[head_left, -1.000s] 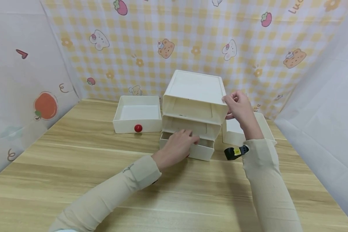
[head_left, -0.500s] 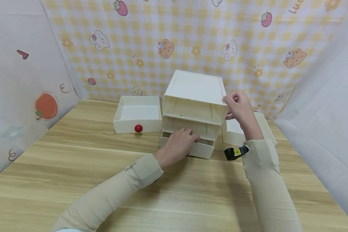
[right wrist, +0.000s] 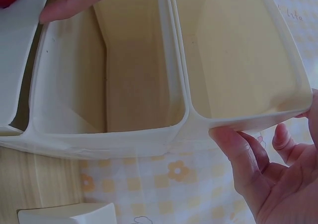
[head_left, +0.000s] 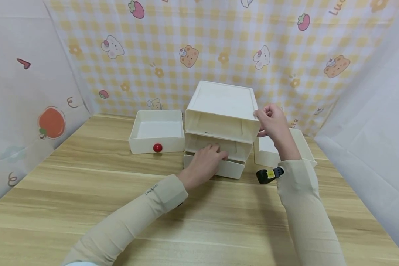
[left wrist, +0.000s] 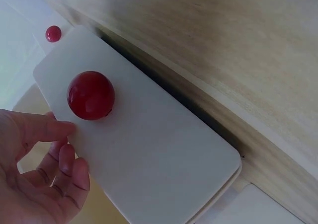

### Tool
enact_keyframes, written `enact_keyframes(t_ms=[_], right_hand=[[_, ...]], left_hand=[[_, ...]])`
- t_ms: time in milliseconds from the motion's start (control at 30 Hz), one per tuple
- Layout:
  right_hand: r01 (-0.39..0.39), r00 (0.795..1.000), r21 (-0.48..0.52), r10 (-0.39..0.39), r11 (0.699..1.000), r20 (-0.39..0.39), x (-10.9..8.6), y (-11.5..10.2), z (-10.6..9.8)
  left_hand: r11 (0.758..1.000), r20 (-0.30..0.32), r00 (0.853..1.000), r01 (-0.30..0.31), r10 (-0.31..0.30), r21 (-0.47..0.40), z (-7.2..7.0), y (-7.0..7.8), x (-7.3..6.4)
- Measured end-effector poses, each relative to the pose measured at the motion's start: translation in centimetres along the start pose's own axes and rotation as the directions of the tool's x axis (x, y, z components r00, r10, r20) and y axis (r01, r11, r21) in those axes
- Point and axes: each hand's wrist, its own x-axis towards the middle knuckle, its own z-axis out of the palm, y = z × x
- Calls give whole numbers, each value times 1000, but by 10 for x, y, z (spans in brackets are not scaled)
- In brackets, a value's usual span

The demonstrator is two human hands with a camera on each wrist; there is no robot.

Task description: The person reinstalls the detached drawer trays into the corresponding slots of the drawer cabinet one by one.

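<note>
A white cabinet (head_left: 224, 98) of three stacked compartments stands at the back of the table. Its upper two compartments are bare inside. In the lowest sits a white drawer (head_left: 231, 169), pushed nearly all the way in, with a red ball knob (left wrist: 91, 95) on its front. My left hand (head_left: 204, 162) pinches this drawer's upper front edge beside the knob, thumb on the front face and fingers behind the edge. At the cabinet's upper right corner, my right hand (head_left: 273, 123) holds the side wall, thumb and curled fingers against it.
Left of the cabinet rests a loose white drawer (head_left: 157, 143) with a red knob (head_left: 157, 147). Another white drawer (head_left: 266, 157) lies at the right, partly behind my right arm. A patterned yellow-checked curtain (head_left: 224, 40) hangs behind the wooden table (head_left: 219, 221).
The lowest drawer has slid further into the cabinet, pushed by my left hand, and its gap has narrowed. My right hand stays at the upper right corner.
</note>
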Motion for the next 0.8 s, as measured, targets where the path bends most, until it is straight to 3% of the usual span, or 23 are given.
enact_keyframes(t_ms=[467, 800], right_hand=[[-1, 1000, 11, 0, 1000, 2, 0, 0, 0], [-1, 1000, 24, 1, 1000, 1, -1, 0, 0]], left_hand=[[994, -15, 999, 28, -30, -110, -2, -11, -9], [984, 57, 995, 89, -82, -152, -10, -14, -25]])
